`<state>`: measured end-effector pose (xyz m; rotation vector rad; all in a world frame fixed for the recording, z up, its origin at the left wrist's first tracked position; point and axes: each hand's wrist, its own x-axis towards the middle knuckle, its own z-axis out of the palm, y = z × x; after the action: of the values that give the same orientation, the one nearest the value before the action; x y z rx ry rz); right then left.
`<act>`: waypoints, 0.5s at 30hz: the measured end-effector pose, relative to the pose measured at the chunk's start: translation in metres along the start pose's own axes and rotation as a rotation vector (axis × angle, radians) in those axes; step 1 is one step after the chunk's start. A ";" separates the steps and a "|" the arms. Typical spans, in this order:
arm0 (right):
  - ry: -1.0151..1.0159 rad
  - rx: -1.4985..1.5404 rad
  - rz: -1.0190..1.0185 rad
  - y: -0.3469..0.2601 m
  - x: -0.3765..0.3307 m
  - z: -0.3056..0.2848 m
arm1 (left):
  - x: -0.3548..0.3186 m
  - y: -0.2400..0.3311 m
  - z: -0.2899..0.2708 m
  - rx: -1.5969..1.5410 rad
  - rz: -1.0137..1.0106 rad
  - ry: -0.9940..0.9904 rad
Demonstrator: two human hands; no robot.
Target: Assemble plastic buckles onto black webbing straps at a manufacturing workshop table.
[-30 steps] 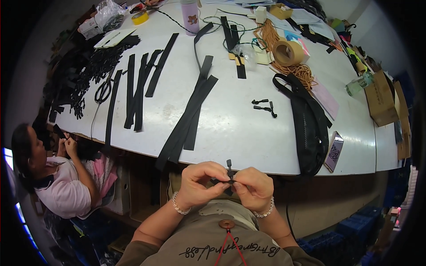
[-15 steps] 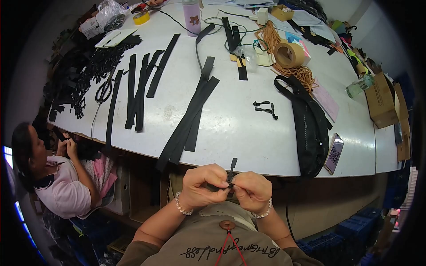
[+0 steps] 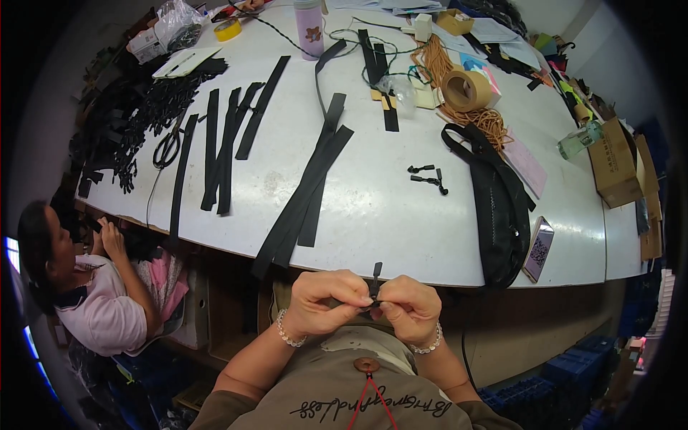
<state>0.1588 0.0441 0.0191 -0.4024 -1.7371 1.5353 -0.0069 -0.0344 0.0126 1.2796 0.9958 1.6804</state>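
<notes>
Just off the front edge of the white table (image 3: 373, 208), my two hands meet in front of my chest. Between them is a small black zipper pull (image 3: 377, 270), its flat tab sticking up above the fingers. My left hand (image 3: 326, 301) pinches it from one side, thumb against forefinger. From the other side my right hand (image 3: 411, 307) pinches at the same spot. The fingertips hide the lower part of the pull. A few similar black pulls (image 3: 431, 179) lie loose on the table beyond my right hand. Long black strips (image 3: 313, 179) lie crossed ahead of my left hand.
A black bag (image 3: 497, 215) and a phone (image 3: 539, 249) lie at the right. Further back are a tape roll (image 3: 466, 90), orange cord (image 3: 434, 57) and a purple bottle (image 3: 309, 30). Scissors (image 3: 168, 147) lie by a dark heap (image 3: 136, 122). A co-worker (image 3: 104, 301) sits at the left.
Both my hands have dipped slightly with the pull, still pinched together. The co-worker's hands have shifted a little; the things on the table keep their places.
</notes>
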 end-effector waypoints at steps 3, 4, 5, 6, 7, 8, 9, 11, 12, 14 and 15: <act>-0.008 -0.034 -0.024 -0.002 0.001 -0.001 | -0.001 -0.003 -0.002 -0.021 0.025 -0.016; -0.011 -0.069 -0.034 -0.003 0.002 -0.001 | -0.001 -0.004 -0.002 -0.041 0.041 -0.028; -0.012 -0.069 -0.035 -0.003 0.003 0.000 | -0.002 -0.005 -0.002 -0.040 0.041 -0.027; -0.017 -0.162 -0.159 -0.003 0.006 0.000 | -0.003 -0.007 -0.002 -0.061 0.046 -0.016; -0.021 -0.256 -0.283 -0.003 0.007 0.001 | -0.004 -0.009 -0.002 -0.083 0.051 -0.005; -0.021 -0.256 -0.283 -0.005 0.008 0.001 | -0.004 -0.009 -0.001 -0.083 0.051 -0.005; 0.006 -0.336 -0.330 -0.006 0.009 0.002 | -0.004 -0.008 -0.001 -0.083 0.058 0.001; 0.034 -0.418 -0.378 -0.007 0.009 0.003 | -0.004 -0.008 0.000 -0.085 0.066 0.006; 0.040 -0.438 -0.402 -0.006 0.008 0.003 | -0.004 -0.008 0.001 -0.105 0.042 0.010; 0.046 -0.459 -0.426 -0.006 0.007 0.002 | -0.004 -0.008 0.001 -0.126 0.020 0.015; 0.056 -0.483 -0.428 -0.006 0.006 0.003 | -0.004 -0.008 0.001 -0.130 -0.022 0.018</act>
<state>0.1543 0.0451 0.0265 -0.2793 -1.9876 0.7933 -0.0040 -0.0348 0.0043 1.1665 0.8930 1.7130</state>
